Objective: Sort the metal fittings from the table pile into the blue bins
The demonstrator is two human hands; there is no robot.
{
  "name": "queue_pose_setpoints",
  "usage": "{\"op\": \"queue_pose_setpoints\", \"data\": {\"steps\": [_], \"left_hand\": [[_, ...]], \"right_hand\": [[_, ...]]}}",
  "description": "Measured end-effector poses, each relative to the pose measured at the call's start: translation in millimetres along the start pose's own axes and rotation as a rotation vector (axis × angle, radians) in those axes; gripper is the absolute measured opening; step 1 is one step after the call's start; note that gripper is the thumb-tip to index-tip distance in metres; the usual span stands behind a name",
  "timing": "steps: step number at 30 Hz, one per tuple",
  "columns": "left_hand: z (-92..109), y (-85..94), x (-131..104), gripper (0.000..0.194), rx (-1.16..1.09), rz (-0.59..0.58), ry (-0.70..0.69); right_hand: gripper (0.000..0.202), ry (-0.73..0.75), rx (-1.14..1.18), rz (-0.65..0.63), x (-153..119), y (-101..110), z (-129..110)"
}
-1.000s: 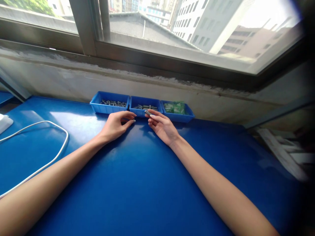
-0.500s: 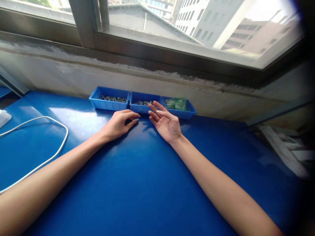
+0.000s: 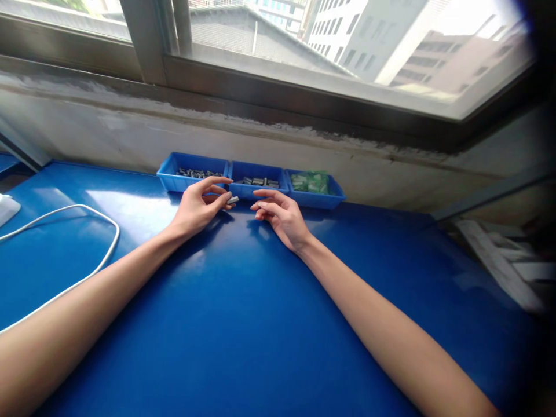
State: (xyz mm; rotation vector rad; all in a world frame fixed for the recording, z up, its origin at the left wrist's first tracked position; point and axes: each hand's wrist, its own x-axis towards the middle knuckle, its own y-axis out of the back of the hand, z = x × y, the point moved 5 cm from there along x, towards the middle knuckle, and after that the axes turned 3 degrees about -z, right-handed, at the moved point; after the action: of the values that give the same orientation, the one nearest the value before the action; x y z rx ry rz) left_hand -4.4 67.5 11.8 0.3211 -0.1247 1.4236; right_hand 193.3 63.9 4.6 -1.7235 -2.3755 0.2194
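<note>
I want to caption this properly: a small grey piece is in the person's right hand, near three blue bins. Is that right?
Not quite: the small grey piece is in the left hand, not the right hand, as the head view shows. The three blue bins are nearby.

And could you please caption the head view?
Left hand holding a small grey piece, right hand nearby, by three blue bins.

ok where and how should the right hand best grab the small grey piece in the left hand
Probably by its free right end, coming from the right, thumb and a finger on its long sides. The small grey piece is slim and longer than wide, and it sticks out of the left hand towards the right hand, leaving that end uncovered.
</note>
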Motion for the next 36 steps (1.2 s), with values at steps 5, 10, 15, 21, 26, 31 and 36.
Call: {"op": "queue_pose_setpoints", "data": {"steps": [5, 10, 15, 21, 26, 31, 36], "left_hand": [[4, 0.1, -1, 0.056, -0.020, -0.030, -0.074], [8, -0.2, -2, 0.066, -0.046, -0.061, -0.125], [7, -3.2, -3, 0.069, -0.081, -0.118, -0.100], [5, -4.8, -3, 0.067, -0.072, -0.138, -0.110], [6, -7.0, -4, 0.065, -0.047, -0.151, -0.120], [7, -9.2, -5, 0.063, -0.034, -0.170, -0.123], [10, -10.6, -5, 0.056, 0.053, -0.120, -0.137]], "right_hand": [[0.037, 0.029, -0.097, -0.065, -1, -5, 1], [0.039, 0.044, -0.149, -0.144, -2, -9, 2], [0.032, 0.043, -0.164, -0.163, -1, -7, 3], [0.033, 0.022, -0.130, -0.199, -2, -8, 1], [0.034, -0.001, -0.115, -0.240, -3, -8, -1], [0.032, -0.009, -0.138, -0.265, -3, -10, -2], [0.030, -0.016, -0.042, -0.183, -3, -5, -3]]}}
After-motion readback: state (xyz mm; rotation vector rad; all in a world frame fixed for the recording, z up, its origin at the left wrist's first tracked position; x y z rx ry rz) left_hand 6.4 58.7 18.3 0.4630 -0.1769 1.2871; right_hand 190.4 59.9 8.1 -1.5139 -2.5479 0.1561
